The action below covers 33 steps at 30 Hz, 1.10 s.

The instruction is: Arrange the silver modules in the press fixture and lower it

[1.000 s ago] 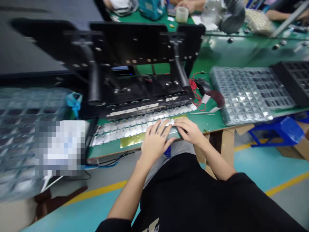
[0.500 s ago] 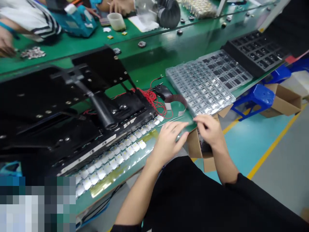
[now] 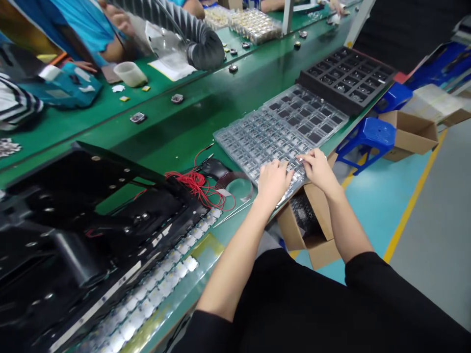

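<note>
A clear plastic tray (image 3: 250, 142) with rows of small metallic parts in its pockets lies on the green bench. Over its near edge is my left hand (image 3: 274, 182), palm down, thumb apart from the bent fingers; nothing shows in it. Close by on the right, my right hand (image 3: 317, 169) reaches over the same edge with fingers curved and apart, holding nothing that I can see. Whether the fingertips touch parts in the tray is too small to tell. Tweezers (image 3: 232, 214) lie left of my left hand, beside a curled dark strip (image 3: 230, 180).
A black fixture with a handle (image 3: 77, 260) fills the left, with strips of white-topped boards (image 3: 162, 289) before it. Red wires (image 3: 196, 186) lie near the tray. A black tray (image 3: 348, 78) stands beyond. Cardboard box (image 3: 320, 245) and blue stool (image 3: 375, 139) are below. Co-workers sit opposite.
My view has swung to the right. Both hands have moved forward from the bench edge to over the clear tray, and the right hand's fingers have spread a little.
</note>
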### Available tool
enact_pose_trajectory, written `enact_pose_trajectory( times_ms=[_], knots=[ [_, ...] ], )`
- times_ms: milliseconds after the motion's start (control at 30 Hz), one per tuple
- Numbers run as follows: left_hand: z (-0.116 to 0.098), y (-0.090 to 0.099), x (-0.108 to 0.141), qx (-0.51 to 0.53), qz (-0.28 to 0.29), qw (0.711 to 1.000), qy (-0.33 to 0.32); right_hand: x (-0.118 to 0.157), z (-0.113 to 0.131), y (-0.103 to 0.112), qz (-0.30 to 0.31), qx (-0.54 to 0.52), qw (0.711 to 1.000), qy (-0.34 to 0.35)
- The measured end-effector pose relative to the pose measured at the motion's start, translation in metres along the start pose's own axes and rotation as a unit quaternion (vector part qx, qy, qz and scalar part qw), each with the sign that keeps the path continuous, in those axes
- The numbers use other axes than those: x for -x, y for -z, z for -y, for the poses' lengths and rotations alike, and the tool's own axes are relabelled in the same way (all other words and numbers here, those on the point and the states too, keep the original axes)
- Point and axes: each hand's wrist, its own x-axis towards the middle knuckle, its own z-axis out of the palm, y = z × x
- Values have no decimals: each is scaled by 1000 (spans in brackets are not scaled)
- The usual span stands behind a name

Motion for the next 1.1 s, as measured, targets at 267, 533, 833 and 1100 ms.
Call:
enact_pose_trajectory(
  times_ms=[267, 533, 833, 1100],
  knots=[
    [-12, 6, -7, 103, -33, 994, 18, 3, -3, 10, -68, -48, 997, 0],
    [27, 33, 173, 188, -120, 975, 23, 74, 115, -5, -59, -157, 983, 71],
    [102, 43, 331, 28, -194, 946, 259, 122, 254, -92, 175, -190, 926, 274],
    [108, 24, 344, -46, -227, 937, 263, 135, 261, -108, 212, -121, 925, 292]
  ],
)
